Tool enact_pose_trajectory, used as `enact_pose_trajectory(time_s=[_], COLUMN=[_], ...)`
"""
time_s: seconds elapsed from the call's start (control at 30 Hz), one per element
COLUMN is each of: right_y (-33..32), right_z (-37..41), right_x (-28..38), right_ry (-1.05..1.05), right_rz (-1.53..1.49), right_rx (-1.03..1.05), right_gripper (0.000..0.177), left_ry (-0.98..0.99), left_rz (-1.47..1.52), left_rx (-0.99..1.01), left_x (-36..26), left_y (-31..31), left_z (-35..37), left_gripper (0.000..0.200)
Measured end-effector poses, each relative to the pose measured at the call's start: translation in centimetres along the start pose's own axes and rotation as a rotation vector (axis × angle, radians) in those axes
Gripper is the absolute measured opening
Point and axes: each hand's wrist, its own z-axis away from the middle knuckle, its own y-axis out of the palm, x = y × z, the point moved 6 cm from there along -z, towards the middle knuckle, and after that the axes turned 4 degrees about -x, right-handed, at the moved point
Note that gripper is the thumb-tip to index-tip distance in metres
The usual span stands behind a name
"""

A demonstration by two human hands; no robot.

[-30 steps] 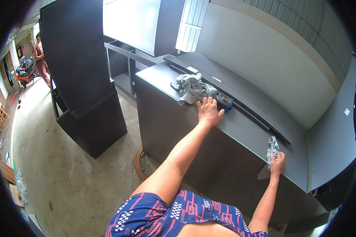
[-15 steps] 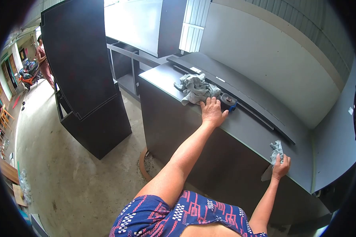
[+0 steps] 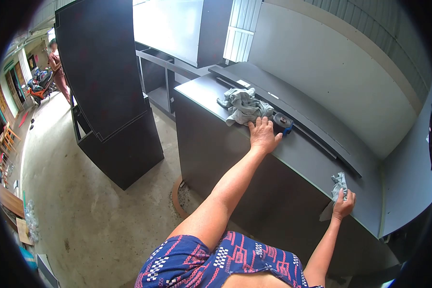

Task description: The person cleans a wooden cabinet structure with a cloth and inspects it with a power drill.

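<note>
My left hand (image 3: 264, 135) rests with its fingers spread on the near edge of a dark grey cabinet (image 3: 302, 151). Its fingertips meet a crumpled grey cloth (image 3: 246, 106) lying on the top surface. Beside those fingers sits a tape measure (image 3: 284, 121) with a blue part. Further right, at the same edge, my right hand (image 3: 344, 205) grips a small grey rag (image 3: 340, 183) between thumb and fingers. Part of the rag also hangs below the hand against the cabinet's front.
Long dark strips (image 3: 293, 120) lie along the cabinet top. A tall black cabinet (image 3: 101, 72) stands to the left on the concrete floor (image 3: 81, 206). A curved brown band (image 3: 176, 199) lies at the cabinet's foot. Far left, a person (image 3: 57, 69) stands near a motorbike (image 3: 41, 86).
The view has turned slightly, so the scene sits a little further right. Both hands keep about the same places on the cabinet edge.
</note>
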Motion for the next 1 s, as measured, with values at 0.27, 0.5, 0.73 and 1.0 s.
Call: enact_pose_trajectory(time_s=[0.27, 0.5, 0.73, 1.0], right_y=[0.24, -0.16, 0.21, 0.26], right_z=[0.05, -0.10, 0.07, 0.11], right_x=[0.04, 0.62, 0.11, 0.09], right_ry=[0.014, -0.012, -0.002, -0.014], right_rz=[-0.001, 0.005, 0.008, 0.011], right_rx=[-0.001, -0.012, 0.007, -0.030], right_gripper=[0.022, 0.020, 0.024, 0.022], left_ry=[0.003, 0.001, -0.002, 0.008], left_rz=[0.005, 0.001, 0.012, 0.028], left_rx=[-0.008, -0.028, -0.060, -0.057], left_x=[0.11, 0.17, 0.24, 0.26], left_y=[-0.17, 0.12, 0.20, 0.11], left_z=[-0.02, -0.01, 0.01, -0.08], left_gripper=[0.063, 0.062, 0.062, 0.060])
